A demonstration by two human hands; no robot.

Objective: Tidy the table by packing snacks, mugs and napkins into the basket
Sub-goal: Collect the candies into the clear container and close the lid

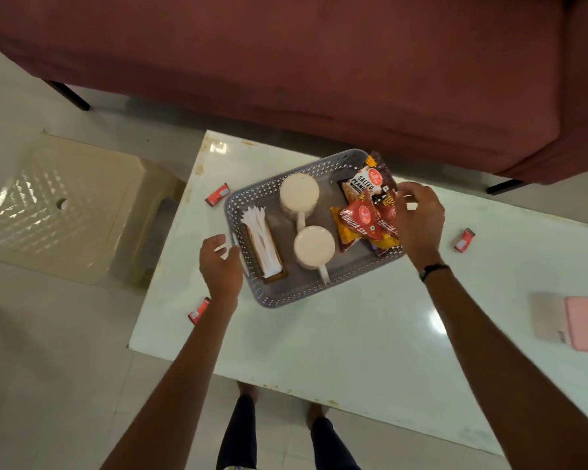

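Observation:
A grey perforated basket (279,293) sits on the white table. Inside it two cream mugs (299,193) (314,245) stand upside down, handles pointing toward me. A wooden holder of white napkins (262,242) lies along the basket's left side. Several snack packets (364,222) are piled at its right end, a salted peanuts pack (365,181) leaning on the far corner. My left hand (219,266) hovers at the basket's left rim, fingers apart and holding nothing. My right hand (418,222) is over the right rim, fingertips at the packets; whether it grips one is unclear.
Three small red packets lie on the table: (217,195), (198,311) near the left edge, (464,240) at the right. A pink pouch (586,323) rests at the far right. A beige plastic stool (65,208) stands left; a maroon sofa (319,62) runs behind.

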